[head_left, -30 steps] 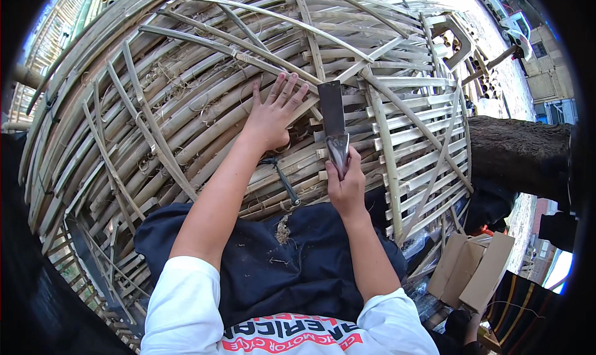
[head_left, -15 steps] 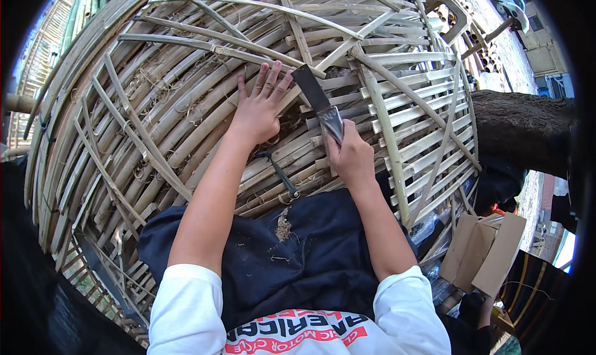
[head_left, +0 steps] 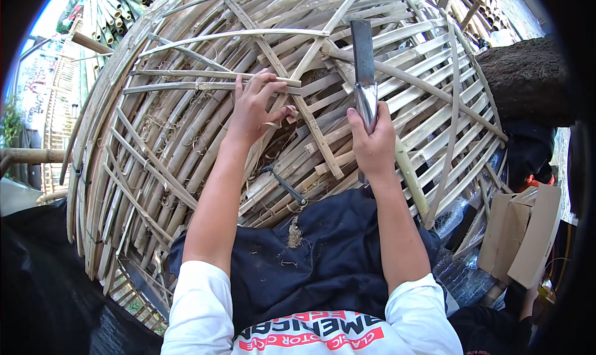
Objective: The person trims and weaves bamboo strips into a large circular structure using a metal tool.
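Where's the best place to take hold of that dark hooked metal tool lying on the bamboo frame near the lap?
Grip the dark hooked tool at mid-shaft, coming from above. It lies flat and slanted across the bamboo frame, its lower end by the dark apron. The left hand is nearer and only rests on slats; the right hand holds the chopping blade.

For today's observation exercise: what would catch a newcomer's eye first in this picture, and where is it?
A huge round woven frame of pale bamboo strips fills most of the view ahead of the person. At its centre, the right hand grips a broad flat steel blade pointing upward, while the left hand presses on a bamboo slat beside it. Folded brown cardboard lies at the lower right.
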Motion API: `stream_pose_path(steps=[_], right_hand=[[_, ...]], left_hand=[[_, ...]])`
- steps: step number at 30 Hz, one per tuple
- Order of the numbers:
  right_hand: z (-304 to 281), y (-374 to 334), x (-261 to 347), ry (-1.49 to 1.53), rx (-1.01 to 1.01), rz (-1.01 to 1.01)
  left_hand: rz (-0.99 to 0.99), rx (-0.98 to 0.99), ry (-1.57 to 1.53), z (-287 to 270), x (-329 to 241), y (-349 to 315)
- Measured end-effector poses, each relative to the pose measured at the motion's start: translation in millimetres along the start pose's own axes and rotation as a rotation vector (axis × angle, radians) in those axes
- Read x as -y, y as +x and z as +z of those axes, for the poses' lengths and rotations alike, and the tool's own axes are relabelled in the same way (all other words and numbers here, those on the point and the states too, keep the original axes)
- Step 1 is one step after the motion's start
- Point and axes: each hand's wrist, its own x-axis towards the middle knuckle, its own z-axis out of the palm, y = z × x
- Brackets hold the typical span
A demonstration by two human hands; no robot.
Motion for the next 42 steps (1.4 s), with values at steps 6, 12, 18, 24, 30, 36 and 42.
stream_pose_path(steps=[6,12,18,24,30,36,42], right_hand=[[-6,6,2,0.078,-0.001,0.023],[-9,7,-1,0.093,0.061,0.104],[-2,5,2,0.084,0.072,0.063],[2,1,2,0.051,0.087,0.054],[6,2,-2,0.038,0.113,0.090],[10,1,-6,0.020,0.129,0.099],[22,2,-9,0.021,0.171,0.112]], left_hand=[[-0.042,0.255,-0.285,-27,16,17],[-0.073,0.742,-0.378,-56,33,35],[-0.004,0.194,-0.243,-18,20,9],[0.007,-0.007,-0.114,1,13,15],[0.174,-0.051,0.006,4,25,35],[0.182,0.118,0.089,8,31,41],[0.164,0.102,0.121,9,31,40]])
